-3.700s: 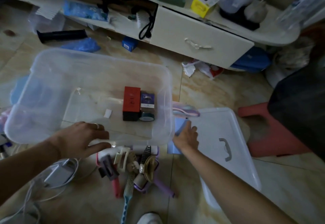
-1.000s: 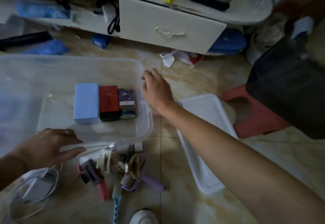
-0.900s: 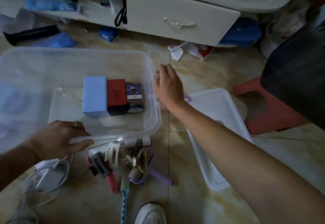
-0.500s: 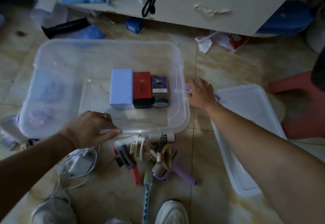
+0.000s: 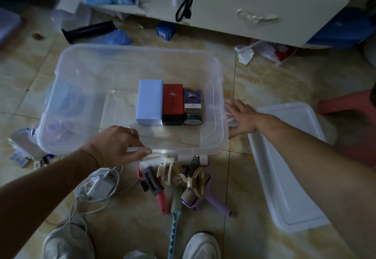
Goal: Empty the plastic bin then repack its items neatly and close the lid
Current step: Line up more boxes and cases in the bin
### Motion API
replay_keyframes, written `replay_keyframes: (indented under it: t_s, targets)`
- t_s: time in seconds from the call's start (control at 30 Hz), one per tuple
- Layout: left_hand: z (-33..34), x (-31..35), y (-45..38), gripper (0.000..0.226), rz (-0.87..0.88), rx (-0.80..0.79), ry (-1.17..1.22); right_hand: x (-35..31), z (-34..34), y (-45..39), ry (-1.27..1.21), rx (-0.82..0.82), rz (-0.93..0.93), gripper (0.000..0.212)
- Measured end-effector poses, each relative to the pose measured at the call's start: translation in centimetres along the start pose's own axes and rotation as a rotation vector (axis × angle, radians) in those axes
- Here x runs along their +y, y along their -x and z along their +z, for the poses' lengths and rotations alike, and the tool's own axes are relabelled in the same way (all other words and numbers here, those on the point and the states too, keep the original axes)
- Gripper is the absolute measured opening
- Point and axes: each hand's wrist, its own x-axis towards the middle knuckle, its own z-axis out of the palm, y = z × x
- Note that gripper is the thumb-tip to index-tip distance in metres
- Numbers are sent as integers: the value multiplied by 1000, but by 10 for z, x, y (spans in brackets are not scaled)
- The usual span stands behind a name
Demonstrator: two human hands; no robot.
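The clear plastic bin (image 5: 142, 53) stands open on the tiled floor. Side by side on its bottom lie a light blue box (image 5: 149, 102), a red box (image 5: 173, 100), a small purple box (image 5: 192, 98) and a roll of tape (image 5: 192, 119). My left hand (image 5: 116, 145) holds the bin's near rim, fingers over the edge and thumb along the outside. My right hand (image 5: 242, 116) lies with straight fingers on a pink and white item (image 5: 228, 114) on the floor, just outside the bin's right wall. The white lid (image 5: 284, 157) lies upside down to the right.
A pile of hair clips, combs and brushes (image 5: 179, 177) sits in front of the bin, with a white charger and cable (image 5: 101, 183) to its left. A pink stool (image 5: 345, 104) stands at far right, and a white cabinet drawer (image 5: 264, 8) behind. My shoes (image 5: 201, 246) are at the bottom edge.
The light blue box, earlier outside the bin under my right hand, now lies beside the red box. My right hand has come down from the bin's right rim onto the pink item. My left hand stayed.
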Motion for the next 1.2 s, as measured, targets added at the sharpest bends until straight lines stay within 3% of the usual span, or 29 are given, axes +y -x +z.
replay_keyframes:
  t_s: [0.1, 0.3, 0.5, 0.6, 0.77, 0.97, 1.1, 1.2]
  targets:
    - [0, 0, -1, 69, 6, 14, -1, 8, 10, -4, 129, 130, 80, 126]
    - [1, -1, -2, 68, 0, 20, 6, -1, 26, -4, 55, 331, 277, 104]
    - [-1, 0, -2, 69, -1, -3, -7, -11, 30, -6, -216, 371, 293, 100]
    - [-1, 0, -2, 70, -4, -11, -21, -20, 33, -8, -271, 456, 353, 83]
    - [-3, 2, -3, 76, -32, -81, -50, -31, 30, -10, -358, 464, 466, 81]
    - [-9, 11, -3, 89, -146, -204, -100, -31, -28, 41, -305, 504, 501, 91]
    - [-17, 25, 0, 71, -240, -272, -40, -52, -84, 90, -242, 550, 488, 92]
    - [-29, 52, -5, 56, -240, -392, -126, -87, -115, 125, -244, 617, 399, 95]
